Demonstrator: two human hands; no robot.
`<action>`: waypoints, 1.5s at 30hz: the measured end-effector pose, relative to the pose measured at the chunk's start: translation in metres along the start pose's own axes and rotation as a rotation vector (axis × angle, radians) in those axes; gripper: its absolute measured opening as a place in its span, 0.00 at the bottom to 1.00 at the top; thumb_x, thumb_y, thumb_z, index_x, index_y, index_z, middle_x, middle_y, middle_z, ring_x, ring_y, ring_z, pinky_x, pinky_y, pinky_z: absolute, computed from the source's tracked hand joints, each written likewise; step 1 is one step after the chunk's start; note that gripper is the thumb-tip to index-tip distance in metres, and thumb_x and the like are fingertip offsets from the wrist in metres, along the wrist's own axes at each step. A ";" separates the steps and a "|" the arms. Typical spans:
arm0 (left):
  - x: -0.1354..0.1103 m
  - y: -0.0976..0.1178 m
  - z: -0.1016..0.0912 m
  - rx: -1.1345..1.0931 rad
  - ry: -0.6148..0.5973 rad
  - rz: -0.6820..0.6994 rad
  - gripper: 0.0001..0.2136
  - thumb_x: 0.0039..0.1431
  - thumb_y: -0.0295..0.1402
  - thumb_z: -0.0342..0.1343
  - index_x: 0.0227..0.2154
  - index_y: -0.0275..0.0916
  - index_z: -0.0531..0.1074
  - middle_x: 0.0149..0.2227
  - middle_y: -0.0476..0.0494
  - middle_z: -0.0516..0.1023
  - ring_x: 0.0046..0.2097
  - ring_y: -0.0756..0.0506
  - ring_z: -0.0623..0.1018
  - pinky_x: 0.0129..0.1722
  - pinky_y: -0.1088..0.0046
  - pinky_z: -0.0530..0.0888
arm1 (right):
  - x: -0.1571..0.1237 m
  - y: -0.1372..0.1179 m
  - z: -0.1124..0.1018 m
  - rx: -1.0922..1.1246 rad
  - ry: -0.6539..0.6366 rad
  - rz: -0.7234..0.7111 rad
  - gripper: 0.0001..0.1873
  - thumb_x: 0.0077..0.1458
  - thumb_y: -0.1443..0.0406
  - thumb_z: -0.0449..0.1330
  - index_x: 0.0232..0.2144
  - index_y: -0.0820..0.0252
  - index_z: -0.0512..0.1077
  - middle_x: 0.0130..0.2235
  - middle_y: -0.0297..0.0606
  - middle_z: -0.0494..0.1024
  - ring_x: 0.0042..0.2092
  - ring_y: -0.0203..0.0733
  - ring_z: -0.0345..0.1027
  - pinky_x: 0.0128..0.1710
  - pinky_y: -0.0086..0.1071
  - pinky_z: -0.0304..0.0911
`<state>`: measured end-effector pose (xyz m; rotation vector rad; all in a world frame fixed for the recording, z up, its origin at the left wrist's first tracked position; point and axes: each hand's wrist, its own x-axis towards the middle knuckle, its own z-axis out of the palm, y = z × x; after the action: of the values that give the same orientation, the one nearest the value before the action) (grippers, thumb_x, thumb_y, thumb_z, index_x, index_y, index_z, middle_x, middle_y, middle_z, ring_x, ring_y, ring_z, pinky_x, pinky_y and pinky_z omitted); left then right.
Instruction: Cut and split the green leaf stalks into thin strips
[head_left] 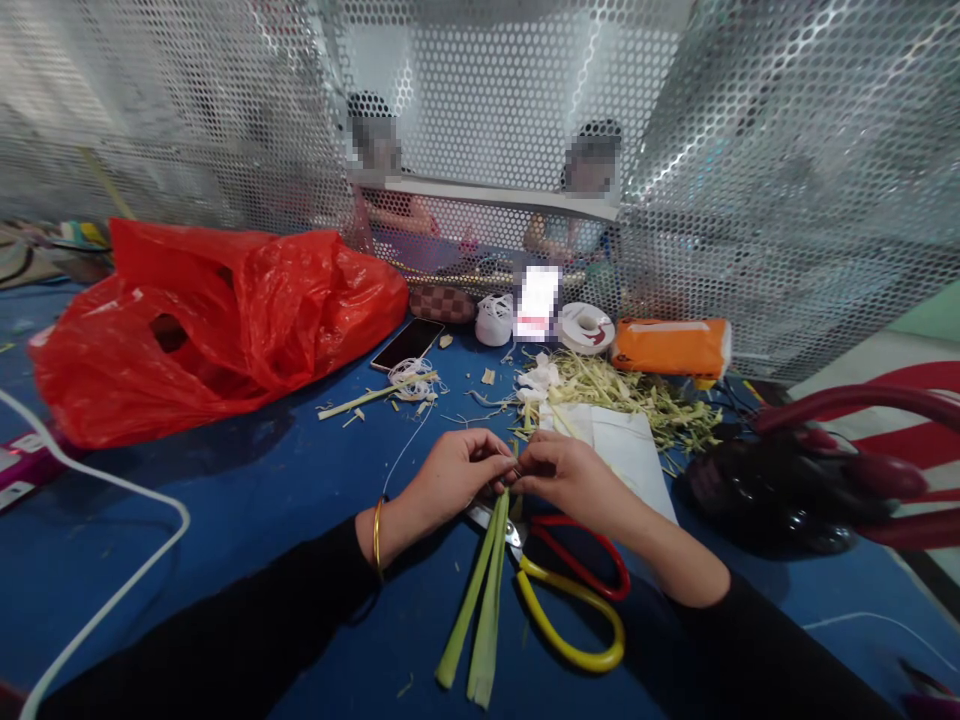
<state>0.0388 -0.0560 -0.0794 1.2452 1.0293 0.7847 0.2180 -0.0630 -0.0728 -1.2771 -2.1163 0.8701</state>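
My left hand [466, 466] is closed in a pinch at the upper end of a few flat green plant stalks [487, 600], whose pale cut ends point toward me. Against it, my right hand [566, 472] also pinches with thumb and fingers; what lies between its fingertips is too small to make out. Partly under the stalks lies a pair of scissors [574, 610] with one red and one yellow handle. A thin white thread [405, 448] runs from near my left wrist toward a loose tangle of white string [412, 380].
Beyond my hands are a pile of green trimmings [637, 395], white paper [630, 440], a phone [409, 345], a string ball [494, 322], a spool [587, 328] and an orange packet [671, 346]. A red plastic bag [225, 320] spreads left; a dark glossy object [772, 490] stands right. Perforated metal sheeting [487, 90] rises behind.
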 end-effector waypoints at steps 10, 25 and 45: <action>-0.002 0.005 -0.001 -0.056 0.067 -0.070 0.07 0.45 0.32 0.63 0.25 0.34 0.73 0.20 0.50 0.74 0.21 0.55 0.70 0.21 0.82 0.63 | 0.001 -0.001 -0.008 0.101 0.052 -0.032 0.07 0.52 0.66 0.61 0.23 0.59 0.74 0.25 0.32 0.70 0.30 0.37 0.65 0.31 0.31 0.59; -0.002 0.011 -0.004 0.021 0.022 0.006 0.05 0.42 0.28 0.64 0.24 0.34 0.75 0.21 0.49 0.75 0.24 0.53 0.72 0.27 0.79 0.68 | 0.003 -0.004 0.006 0.651 0.060 0.464 0.11 0.50 0.62 0.60 0.37 0.58 0.67 0.25 0.31 0.73 0.23 0.35 0.69 0.21 0.27 0.63; -0.010 -0.008 -0.006 1.143 0.247 0.664 0.05 0.57 0.27 0.50 0.31 0.40 0.72 0.29 0.48 0.77 0.33 0.48 0.76 0.34 0.74 0.66 | 0.001 -0.008 0.022 0.786 0.087 0.317 0.23 0.46 0.65 0.61 0.47 0.57 0.69 0.22 0.25 0.68 0.23 0.33 0.64 0.24 0.28 0.59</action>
<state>0.0292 -0.0648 -0.0854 2.6063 1.3326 0.8672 0.1972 -0.0704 -0.0811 -1.1758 -1.2783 1.5433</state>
